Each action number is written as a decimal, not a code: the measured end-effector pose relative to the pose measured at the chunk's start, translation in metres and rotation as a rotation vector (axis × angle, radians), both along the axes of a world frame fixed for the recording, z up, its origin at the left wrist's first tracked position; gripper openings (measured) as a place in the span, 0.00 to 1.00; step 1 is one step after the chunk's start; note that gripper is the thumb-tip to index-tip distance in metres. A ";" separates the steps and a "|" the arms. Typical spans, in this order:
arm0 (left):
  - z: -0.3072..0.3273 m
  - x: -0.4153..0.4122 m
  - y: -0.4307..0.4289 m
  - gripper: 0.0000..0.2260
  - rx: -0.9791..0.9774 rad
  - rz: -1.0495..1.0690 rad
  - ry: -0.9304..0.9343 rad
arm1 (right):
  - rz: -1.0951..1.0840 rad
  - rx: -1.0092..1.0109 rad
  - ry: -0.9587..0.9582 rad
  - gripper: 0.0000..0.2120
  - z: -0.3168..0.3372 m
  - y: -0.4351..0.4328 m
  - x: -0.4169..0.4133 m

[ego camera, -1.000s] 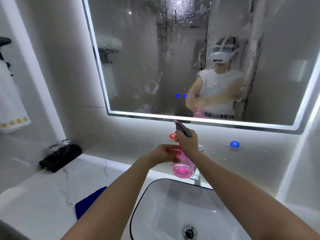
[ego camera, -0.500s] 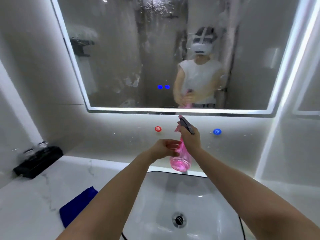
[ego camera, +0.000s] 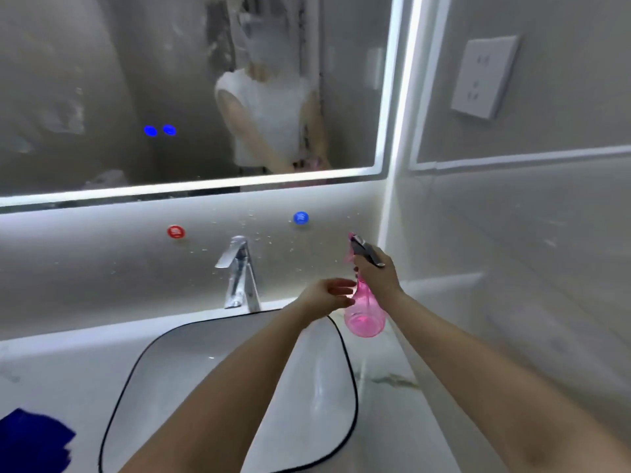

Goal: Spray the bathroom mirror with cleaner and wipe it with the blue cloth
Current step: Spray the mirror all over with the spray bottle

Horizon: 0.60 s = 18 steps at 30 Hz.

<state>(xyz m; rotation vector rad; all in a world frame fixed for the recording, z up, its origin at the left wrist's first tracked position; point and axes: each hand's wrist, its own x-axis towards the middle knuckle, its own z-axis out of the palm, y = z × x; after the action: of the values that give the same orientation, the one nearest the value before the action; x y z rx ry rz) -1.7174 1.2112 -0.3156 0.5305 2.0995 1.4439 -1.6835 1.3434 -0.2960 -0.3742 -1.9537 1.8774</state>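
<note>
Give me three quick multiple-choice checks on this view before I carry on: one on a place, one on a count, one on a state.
1. Where does the blue cloth lie?
A) on the counter, left of the sink
B) over the faucet
C) on the floor

2. How many blue lights glow in the mirror?
A) one
B) two
C) four

3. What is the state of the spray bottle?
A) standing alone with no hand on it
B) lying on its side in the basin
C) gripped at the neck by the right hand

Answers:
1. A: the cloth sits at the lower left of the view, on the white countertop outside the basin's black rim.
2. B: two small blue dots show side by side in the glass.
3. C: the right hand's fingers wrap the neck below the trigger.
</note>
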 end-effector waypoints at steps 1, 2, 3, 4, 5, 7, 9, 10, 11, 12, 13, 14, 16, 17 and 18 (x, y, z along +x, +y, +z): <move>-0.002 0.002 0.006 0.15 0.010 0.030 -0.001 | 0.009 -0.017 -0.006 0.09 -0.005 0.008 0.002; -0.004 0.002 0.012 0.14 0.033 0.080 0.001 | 0.013 -0.041 -0.011 0.11 -0.011 0.015 0.004; -0.004 0.000 0.015 0.13 0.070 0.139 0.000 | 0.017 -0.075 -0.019 0.12 -0.015 0.022 0.007; -0.003 -0.003 0.017 0.14 0.118 0.194 -0.007 | 0.028 -0.102 -0.035 0.11 -0.019 0.027 0.008; -0.001 -0.006 0.018 0.14 0.165 0.234 -0.024 | 0.045 -0.127 -0.049 0.10 -0.024 0.031 0.010; 0.001 -0.013 0.020 0.11 0.214 0.264 -0.042 | 0.069 -0.179 -0.055 0.08 -0.033 0.039 0.011; 0.001 -0.017 0.020 0.11 0.188 0.229 -0.005 | 0.095 -0.227 -0.063 0.08 -0.040 0.044 0.012; 0.001 -0.018 0.020 0.12 0.173 0.204 0.021 | 0.116 -0.234 -0.081 0.08 -0.043 0.046 0.012; 0.000 -0.018 0.021 0.12 0.169 0.187 0.039 | 0.143 -0.231 -0.104 0.08 -0.045 0.047 0.012; 0.000 -0.019 0.021 0.12 0.172 0.179 0.045 | 0.169 -0.226 -0.127 0.08 -0.046 0.048 0.013; -0.001 -0.021 0.021 0.12 0.178 0.177 0.037 | 0.190 -0.226 -0.141 0.09 -0.047 0.047 0.012; -0.001 -0.022 0.021 0.12 0.187 0.182 0.028 | 0.203 -0.228 -0.145 0.11 -0.047 0.047 0.012; 0.000 -0.024 0.020 0.11 0.193 0.195 0.029 | 0.181 -0.248 -0.129 0.18 -0.045 0.045 0.010; 0.001 -0.026 0.019 0.10 0.191 0.195 0.035 | 0.159 -0.254 -0.123 0.20 -0.043 0.043 0.010; 0.001 -0.028 0.018 0.09 0.188 0.189 0.036 | 0.144 -0.249 -0.122 0.20 -0.041 0.042 0.009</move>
<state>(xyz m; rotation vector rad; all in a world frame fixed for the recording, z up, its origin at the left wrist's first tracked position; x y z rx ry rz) -1.7454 1.2293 -0.3146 0.4404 2.1009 1.7632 -1.6742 1.3855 -0.3367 -0.4398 -1.8691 2.2489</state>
